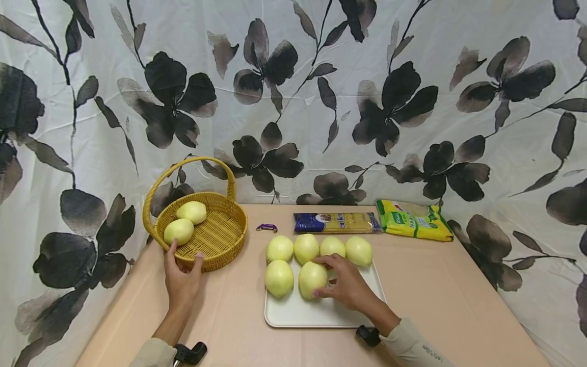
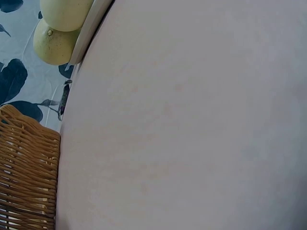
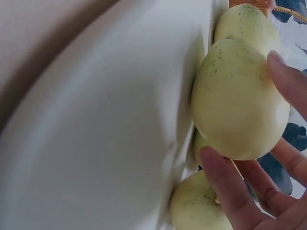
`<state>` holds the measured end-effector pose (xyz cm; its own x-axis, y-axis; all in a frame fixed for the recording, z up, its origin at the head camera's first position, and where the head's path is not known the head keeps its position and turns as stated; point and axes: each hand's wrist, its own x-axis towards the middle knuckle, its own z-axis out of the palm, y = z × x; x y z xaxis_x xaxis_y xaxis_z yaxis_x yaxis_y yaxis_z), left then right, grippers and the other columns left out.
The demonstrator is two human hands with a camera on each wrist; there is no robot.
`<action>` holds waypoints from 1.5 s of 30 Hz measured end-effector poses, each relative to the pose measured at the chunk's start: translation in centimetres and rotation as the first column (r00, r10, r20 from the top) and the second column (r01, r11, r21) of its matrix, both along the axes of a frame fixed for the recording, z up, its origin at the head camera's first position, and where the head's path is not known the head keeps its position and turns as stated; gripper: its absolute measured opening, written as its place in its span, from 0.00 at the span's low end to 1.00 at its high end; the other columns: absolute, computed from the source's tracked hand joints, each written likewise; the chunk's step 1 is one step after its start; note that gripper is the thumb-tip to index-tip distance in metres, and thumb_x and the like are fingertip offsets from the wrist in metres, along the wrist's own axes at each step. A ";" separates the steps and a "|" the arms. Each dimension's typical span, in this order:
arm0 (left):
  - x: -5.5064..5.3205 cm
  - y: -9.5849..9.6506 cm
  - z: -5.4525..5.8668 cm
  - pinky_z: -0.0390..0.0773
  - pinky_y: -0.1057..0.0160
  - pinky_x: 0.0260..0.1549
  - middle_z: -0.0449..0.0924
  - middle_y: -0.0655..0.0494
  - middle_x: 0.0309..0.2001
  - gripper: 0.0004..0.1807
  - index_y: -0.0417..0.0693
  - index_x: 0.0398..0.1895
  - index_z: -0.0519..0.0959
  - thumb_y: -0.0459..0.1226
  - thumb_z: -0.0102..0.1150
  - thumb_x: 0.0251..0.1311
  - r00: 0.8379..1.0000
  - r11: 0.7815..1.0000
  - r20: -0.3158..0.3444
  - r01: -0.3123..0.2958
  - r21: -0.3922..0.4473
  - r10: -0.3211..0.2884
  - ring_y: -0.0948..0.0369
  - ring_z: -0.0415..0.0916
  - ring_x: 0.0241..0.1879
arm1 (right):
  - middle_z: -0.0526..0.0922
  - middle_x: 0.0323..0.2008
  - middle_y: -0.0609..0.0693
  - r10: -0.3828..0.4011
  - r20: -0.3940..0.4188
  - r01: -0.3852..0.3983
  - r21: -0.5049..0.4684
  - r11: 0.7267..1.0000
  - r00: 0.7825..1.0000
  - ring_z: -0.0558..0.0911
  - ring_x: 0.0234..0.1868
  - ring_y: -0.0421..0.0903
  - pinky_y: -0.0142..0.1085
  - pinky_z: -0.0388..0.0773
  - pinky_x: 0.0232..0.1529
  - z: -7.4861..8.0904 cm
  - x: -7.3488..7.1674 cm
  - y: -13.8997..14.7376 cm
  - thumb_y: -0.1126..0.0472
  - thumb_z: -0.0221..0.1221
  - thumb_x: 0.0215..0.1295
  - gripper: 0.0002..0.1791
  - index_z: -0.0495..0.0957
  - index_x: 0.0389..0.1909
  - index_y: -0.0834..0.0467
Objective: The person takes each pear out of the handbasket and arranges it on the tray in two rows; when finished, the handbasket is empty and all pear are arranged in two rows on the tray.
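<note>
My right hand (image 1: pixel 344 283) holds a pale yellow-green round fruit (image 3: pixel 240 100) between thumb and fingers over the white tray (image 1: pixel 316 318). Several more such fruits (image 1: pixel 278 279) stand on the tray, in a back row and at the front left; one behind the right hand is mostly hidden. My left hand (image 1: pixel 182 280) touches the near side of a yellow woven basket (image 1: pixel 213 255), its thumb and one finger spread apart at the rim. Inside the basket, on the left, lie two fruits (image 1: pixel 179 232). The left wrist view shows the basket wall (image 2: pixel 29 172) but no left hand.
A small purple-wrapped sweet (image 1: pixel 267 227) lies between basket and tray. Behind the tray are a blue-and-yellow pasta packet (image 1: pixel 339 223) and a yellow-green bag (image 1: pixel 412 220). The basket's tall handle (image 1: pixel 192 159) arches up. A flowered curtain (image 1: pixel 321 102) hangs at the table's back edge.
</note>
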<state>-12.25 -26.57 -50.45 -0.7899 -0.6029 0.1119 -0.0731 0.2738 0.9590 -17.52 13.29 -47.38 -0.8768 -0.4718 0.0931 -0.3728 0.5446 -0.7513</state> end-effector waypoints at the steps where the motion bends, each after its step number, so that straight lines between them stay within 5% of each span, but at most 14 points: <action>1: 0.0 0.0 0.0 0.66 0.43 0.73 0.49 0.50 0.85 0.44 0.66 0.88 0.47 0.49 0.58 0.77 1.000 1.000 0.001 0.000 -0.003 0.000 0.45 0.57 0.80 | 0.82 0.59 0.50 0.000 -0.002 0.000 -0.002 1.000 1.000 0.81 0.57 0.49 0.36 0.90 0.46 0.0 0.0 0.0 0.57 0.84 0.48 0.40 0.81 0.66 0.50; 12: 0.0 -0.1 -0.2 0.67 0.46 0.73 0.49 0.49 0.85 0.44 0.65 0.88 0.47 0.49 0.58 0.77 1.000 1.000 -0.004 0.000 -0.007 0.000 0.45 0.57 0.80 | 0.78 0.68 0.53 0.168 0.013 -0.166 -0.080 0.983 0.986 0.77 0.70 0.59 0.40 0.88 0.57 -0.7 -0.6 -0.1 0.71 0.78 0.53 0.41 0.78 0.70 0.51; 30: 0.0 0.1 0.2 0.66 0.42 0.74 0.48 0.49 0.85 0.44 0.64 0.88 0.46 0.49 0.58 0.77 1.000 1.000 -0.008 0.009 -0.004 -0.009 0.45 0.56 0.80 | 0.79 0.66 0.54 0.076 0.004 -0.074 -0.156 0.985 0.997 0.78 0.69 0.62 0.49 0.85 0.61 0.3 -0.2 0.3 0.69 0.80 0.51 0.41 0.79 0.68 0.53; 38: 0.0 0.0 0.1 0.65 0.41 0.73 0.46 0.51 0.86 0.44 0.65 0.88 0.46 0.50 0.58 0.77 1.000 1.000 0.002 0.011 0.002 -0.011 0.46 0.55 0.81 | 0.81 0.66 0.48 0.042 -0.110 -0.060 -0.158 0.986 0.993 0.79 0.70 0.55 0.51 0.84 0.62 2.5 -0.4 -1.4 0.63 0.82 0.51 0.40 0.80 0.67 0.46; 45: 0.1 0.1 0.2 0.66 0.42 0.71 0.48 0.51 0.86 0.45 0.65 0.88 0.45 0.50 0.59 0.77 1.000 1.000 -0.002 0.006 0.005 -0.006 0.47 0.57 0.80 | 0.81 0.65 0.47 0.078 -0.126 -0.111 -0.279 0.954 0.989 0.79 0.69 0.52 0.46 0.86 0.62 4.5 -0.7 -4.6 0.65 0.81 0.53 0.37 0.82 0.66 0.48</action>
<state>-12.15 -26.47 -50.26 -0.7934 -0.5985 0.1105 -0.0697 0.2697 0.9604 -18.24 8.69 -42.88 -0.8058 -0.4914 0.3305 -0.5029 0.2729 -0.8202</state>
